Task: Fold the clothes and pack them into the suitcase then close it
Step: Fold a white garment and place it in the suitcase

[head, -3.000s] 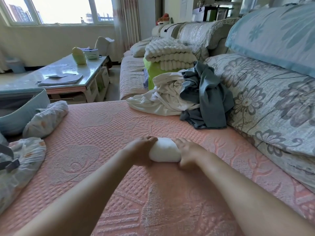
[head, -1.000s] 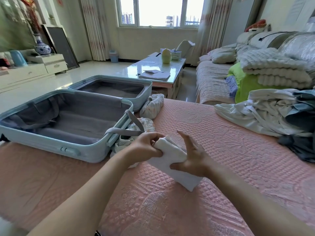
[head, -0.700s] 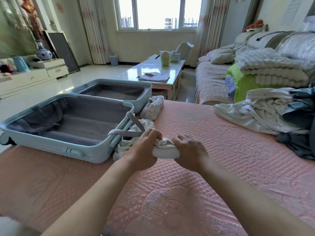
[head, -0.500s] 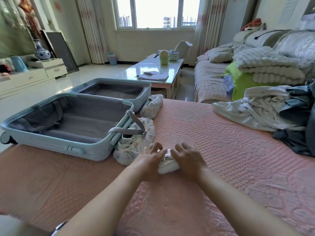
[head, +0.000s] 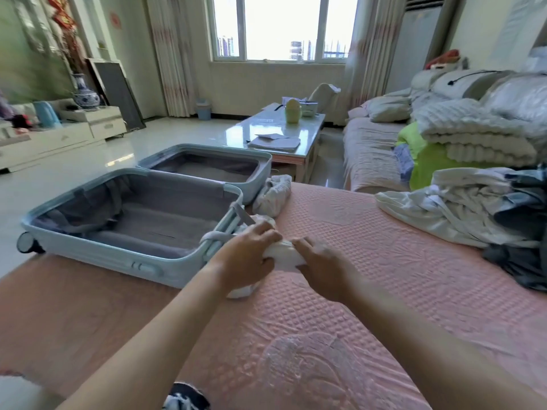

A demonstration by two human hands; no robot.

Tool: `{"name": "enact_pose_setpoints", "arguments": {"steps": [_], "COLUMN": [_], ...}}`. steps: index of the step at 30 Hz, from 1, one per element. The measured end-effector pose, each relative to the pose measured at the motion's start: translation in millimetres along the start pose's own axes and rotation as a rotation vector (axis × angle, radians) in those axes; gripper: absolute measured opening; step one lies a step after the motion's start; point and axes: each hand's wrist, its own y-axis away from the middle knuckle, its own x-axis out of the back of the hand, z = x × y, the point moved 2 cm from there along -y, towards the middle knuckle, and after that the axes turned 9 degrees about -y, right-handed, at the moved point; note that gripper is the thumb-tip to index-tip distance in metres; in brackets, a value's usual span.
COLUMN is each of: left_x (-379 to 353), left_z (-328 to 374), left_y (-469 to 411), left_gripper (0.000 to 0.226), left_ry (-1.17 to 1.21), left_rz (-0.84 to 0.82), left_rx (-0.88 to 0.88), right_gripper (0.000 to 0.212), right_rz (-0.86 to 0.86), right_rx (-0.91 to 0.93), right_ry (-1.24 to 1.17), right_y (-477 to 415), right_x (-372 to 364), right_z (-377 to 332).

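Note:
A small white rolled garment point(head: 283, 255) lies on the pink quilted sofa cover point(head: 370, 261), right beside the open light-blue suitcase point(head: 130, 255). My left hand point(head: 247, 255) grips its left end with curled fingers. My right hand point(head: 322, 266) holds its right end. The suitcase lies flat with both grey-lined halves showing and a grey strap point(head: 217, 235) draped over its near rim. A patterned rolled garment point(head: 273, 194) lies by the far half. Another pale bundle point(head: 244, 290) is partly hidden under my left hand. A heap of white and grey-blue clothes point(head: 473, 208) sits at the right.
A glass coffee table point(head: 281, 134) with papers and a yellow-green jar stands beyond the suitcase. Folded white blankets on a green cushion point(head: 473, 134) lie on the far sofa. A white TV cabinet point(head: 59, 137) lines the left wall. Shiny floor stretches left of the suitcase.
The white garment went from loosely held and unfolded to a compact roll pressed on the cover between both hands. My view shifted slightly closer to the suitcase.

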Motion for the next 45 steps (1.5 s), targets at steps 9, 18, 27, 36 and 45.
{"name": "enact_pose_setpoints", "arguments": {"steps": [9,18,27,36,45], "left_x": [108,99,41,41,44], "left_z": [-138,-238,-257,-253,-241], "left_y": [35,75,81,76,83], "left_gripper": [0.038,0.033,0.034,0.044,0.025], "left_ry": [-0.229,-0.291,0.021,0.007,-0.225], "left_rz": [0.138,-0.289,-0.526,-0.818,-0.485], "left_rx": [0.275,0.591,0.811,0.85,0.757], "right_gripper": [0.048,0.037,0.031,0.048,0.046], "right_rz": [0.151,-0.215,-0.642,-0.648,-0.508], "right_rx": [0.209,-0.091,-0.119,0.036,0.08], "right_ry": [-0.122,-0.331,-0.071,-0.003,-0.071], "right_y": [-157,-255,-245,-241,-234], "right_x": [5,-82,-134,-137,-134], "right_z": [-110,-155,-148,-150,-159]}}
